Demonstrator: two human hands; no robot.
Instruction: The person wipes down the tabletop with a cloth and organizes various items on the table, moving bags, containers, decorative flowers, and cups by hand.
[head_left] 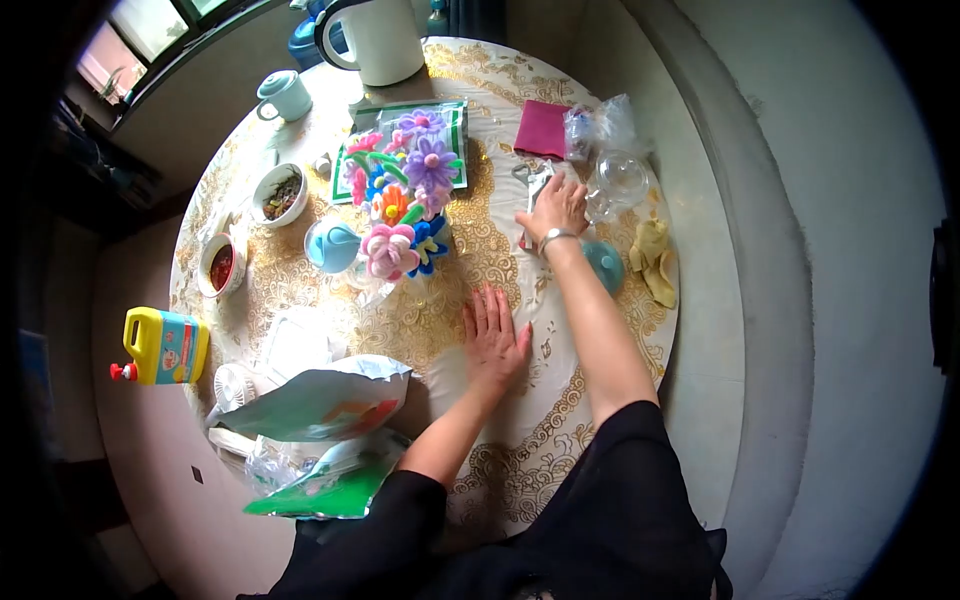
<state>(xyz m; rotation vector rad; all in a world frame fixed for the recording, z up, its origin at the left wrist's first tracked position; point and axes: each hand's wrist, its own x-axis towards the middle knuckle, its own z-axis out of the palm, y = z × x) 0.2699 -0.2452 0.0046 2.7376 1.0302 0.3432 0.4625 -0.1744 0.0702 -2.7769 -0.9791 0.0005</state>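
Observation:
My left hand (493, 345) lies flat on the patterned tablecloth (535, 470), fingers spread, holding nothing. Farther forward and to the right, my right hand (560, 208) has its fingers bent over a flat, mostly white packet (532, 182) with dark and red parts; its thumb is on the left side. The hand covers much of the packet, so its exact kind is hidden. Close by are a clear round container (620, 180), a teal round lid-like object (603, 266) and a magenta folded cloth or pouch (541, 129). A silver bracelet circles my right wrist.
Colourful fuzzy flowers (392, 250) stand mid-table before a green-edged bag (456, 125). Around them are a white kettle (385, 45), a lidded mug (287, 97), bowls of food (262, 212) and a yellow jug (150, 340). Plastic bags (320, 400) crowd the left front; yellowish peel-like pieces (652, 255) lie right.

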